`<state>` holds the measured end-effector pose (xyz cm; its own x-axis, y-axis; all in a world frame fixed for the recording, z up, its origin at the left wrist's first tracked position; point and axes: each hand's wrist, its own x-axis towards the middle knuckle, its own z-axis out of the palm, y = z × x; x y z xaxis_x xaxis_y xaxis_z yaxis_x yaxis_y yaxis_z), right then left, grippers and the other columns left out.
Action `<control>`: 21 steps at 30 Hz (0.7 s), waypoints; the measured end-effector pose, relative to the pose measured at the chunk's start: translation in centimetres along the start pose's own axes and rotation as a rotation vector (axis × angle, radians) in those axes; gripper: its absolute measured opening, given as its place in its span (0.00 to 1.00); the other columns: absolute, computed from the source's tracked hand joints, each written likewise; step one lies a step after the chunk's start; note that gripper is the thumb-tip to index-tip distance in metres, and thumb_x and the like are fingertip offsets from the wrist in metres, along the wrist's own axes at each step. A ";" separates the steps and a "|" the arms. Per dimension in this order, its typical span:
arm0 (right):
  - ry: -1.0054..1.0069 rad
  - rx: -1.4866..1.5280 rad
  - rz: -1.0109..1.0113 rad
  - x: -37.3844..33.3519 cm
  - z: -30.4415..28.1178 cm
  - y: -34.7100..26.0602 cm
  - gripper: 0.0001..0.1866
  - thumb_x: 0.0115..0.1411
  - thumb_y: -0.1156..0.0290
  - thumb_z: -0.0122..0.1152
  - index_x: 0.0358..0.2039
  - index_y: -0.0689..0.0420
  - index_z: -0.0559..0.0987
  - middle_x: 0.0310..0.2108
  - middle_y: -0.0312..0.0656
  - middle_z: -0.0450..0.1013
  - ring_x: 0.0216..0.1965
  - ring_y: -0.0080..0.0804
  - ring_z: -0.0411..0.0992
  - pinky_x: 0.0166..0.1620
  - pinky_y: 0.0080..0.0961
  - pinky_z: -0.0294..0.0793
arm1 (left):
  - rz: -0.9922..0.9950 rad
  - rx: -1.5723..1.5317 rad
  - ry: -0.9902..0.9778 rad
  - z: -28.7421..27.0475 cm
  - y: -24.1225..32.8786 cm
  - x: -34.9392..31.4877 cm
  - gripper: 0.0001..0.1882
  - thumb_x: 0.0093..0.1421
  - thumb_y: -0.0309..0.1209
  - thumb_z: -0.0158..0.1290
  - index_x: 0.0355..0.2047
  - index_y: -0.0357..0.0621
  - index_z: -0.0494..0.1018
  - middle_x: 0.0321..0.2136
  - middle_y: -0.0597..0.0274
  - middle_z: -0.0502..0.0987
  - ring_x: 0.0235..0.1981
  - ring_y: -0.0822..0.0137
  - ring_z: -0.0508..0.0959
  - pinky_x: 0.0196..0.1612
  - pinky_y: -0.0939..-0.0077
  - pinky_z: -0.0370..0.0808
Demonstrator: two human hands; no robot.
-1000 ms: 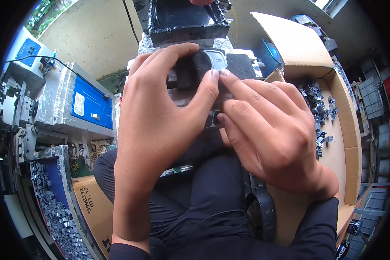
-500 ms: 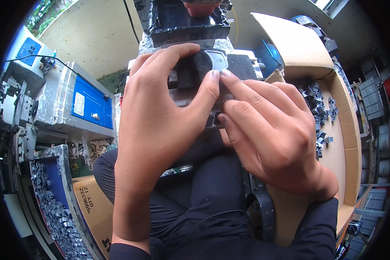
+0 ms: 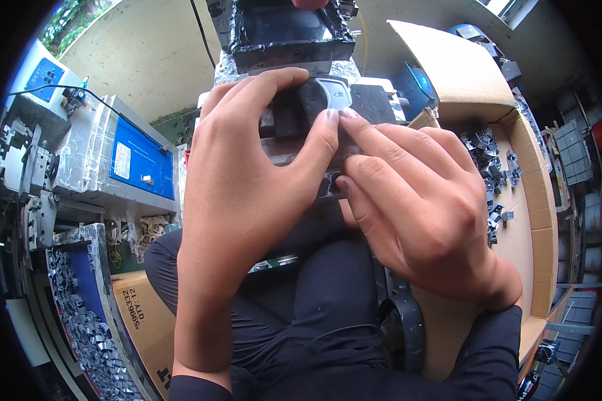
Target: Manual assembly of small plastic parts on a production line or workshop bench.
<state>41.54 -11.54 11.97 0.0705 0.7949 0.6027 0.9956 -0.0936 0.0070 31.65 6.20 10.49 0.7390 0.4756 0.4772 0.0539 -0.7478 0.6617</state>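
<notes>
A small silver-grey curved plate [image 3: 336,93] with a darker rim and a tiny mark on its face sits on a black block-like fixture [image 3: 374,103]. My left hand [image 3: 247,147] arches over the fixture's left side; its index fingertip rests by the plate's upper left and its thumb tip presses on the lower edge. My right hand [image 3: 421,194] meets that same edge from the right with its index fingertip, right beside the left thumb. The other right fingers are bent, and the right thumb lies lower, against the fixture's front. My fingertips partly hide the plate's lower end.
Behind the fixture stands a black, ink-smeared tray [image 3: 287,50] with a reddish pad [image 3: 309,3] above it. An open cardboard box [image 3: 541,220] on the right holds dark and shiny small parts. At left are a blue-fronted machine box [image 3: 144,157] and a bin of metallic pieces [image 3: 90,321].
The reddish pad above the black tray has risen, so more of the tray's glossy surface shows. My hands and the plate have barely moved.
</notes>
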 end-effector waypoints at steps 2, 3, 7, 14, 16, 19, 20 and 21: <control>-0.001 0.002 0.002 0.0 0.0 0.0 0.08 0.56 0.80 0.74 0.36 0.66 0.84 0.52 0.59 0.85 0.48 0.47 0.85 0.50 0.39 0.78 | -0.002 0.001 -0.002 0.0 0.0 0.0 0.23 0.67 0.38 0.67 0.59 0.42 0.84 0.52 0.48 0.85 0.52 0.57 0.83 0.60 0.64 0.76; -0.001 0.002 0.002 0.0 0.0 0.0 0.09 0.56 0.80 0.74 0.36 0.66 0.84 0.52 0.59 0.85 0.48 0.47 0.85 0.50 0.39 0.78 | -0.001 0.002 -0.002 0.0 0.0 0.0 0.22 0.67 0.37 0.67 0.59 0.42 0.84 0.52 0.48 0.85 0.52 0.57 0.83 0.60 0.64 0.76; 0.009 -0.005 -0.007 0.0 0.0 0.0 0.09 0.57 0.80 0.74 0.37 0.66 0.84 0.52 0.59 0.85 0.48 0.47 0.85 0.50 0.39 0.79 | 0.004 0.011 -0.001 0.0 0.1 0.0 0.22 0.67 0.37 0.67 0.59 0.42 0.84 0.52 0.48 0.85 0.52 0.58 0.84 0.60 0.64 0.76; 0.012 0.012 -0.001 0.0 0.0 0.0 0.09 0.57 0.80 0.74 0.37 0.66 0.84 0.52 0.60 0.85 0.48 0.47 0.85 0.50 0.39 0.78 | 0.010 0.021 0.002 -0.1 0.1 0.0 0.23 0.67 0.37 0.67 0.60 0.42 0.84 0.52 0.48 0.85 0.53 0.58 0.83 0.60 0.65 0.76; 0.006 0.004 -0.005 0.0 0.0 0.0 0.09 0.56 0.80 0.74 0.37 0.66 0.84 0.52 0.60 0.85 0.48 0.47 0.85 0.50 0.39 0.78 | -0.005 0.009 -0.005 -0.1 0.1 -0.1 0.23 0.67 0.37 0.67 0.60 0.43 0.84 0.52 0.48 0.85 0.53 0.58 0.84 0.60 0.65 0.76; 0.008 0.002 -0.005 0.1 0.0 0.0 0.09 0.56 0.80 0.74 0.37 0.66 0.84 0.52 0.60 0.85 0.47 0.47 0.85 0.50 0.39 0.78 | 0.001 -0.001 0.002 0.0 0.1 -0.1 0.23 0.67 0.36 0.67 0.60 0.43 0.84 0.52 0.49 0.85 0.53 0.58 0.84 0.60 0.65 0.76; 0.006 0.005 -0.002 0.1 0.0 0.0 0.08 0.56 0.80 0.74 0.37 0.66 0.84 0.52 0.60 0.85 0.47 0.47 0.85 0.50 0.39 0.78 | 0.001 -0.001 0.002 0.0 0.1 -0.1 0.23 0.67 0.36 0.67 0.60 0.43 0.84 0.52 0.49 0.85 0.53 0.58 0.84 0.60 0.65 0.76; 0.006 0.003 -0.005 0.1 0.0 0.0 0.08 0.56 0.80 0.74 0.36 0.66 0.84 0.52 0.60 0.85 0.47 0.47 0.85 0.50 0.39 0.78 | 0.007 0.002 0.004 0.0 0.1 -0.1 0.23 0.67 0.36 0.67 0.60 0.43 0.84 0.52 0.49 0.85 0.53 0.58 0.84 0.60 0.65 0.76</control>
<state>41.54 -11.48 12.00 0.0655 0.7917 0.6074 0.9961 -0.0883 0.0077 31.56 6.12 10.49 0.7364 0.4724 0.4843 0.0501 -0.7520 0.6572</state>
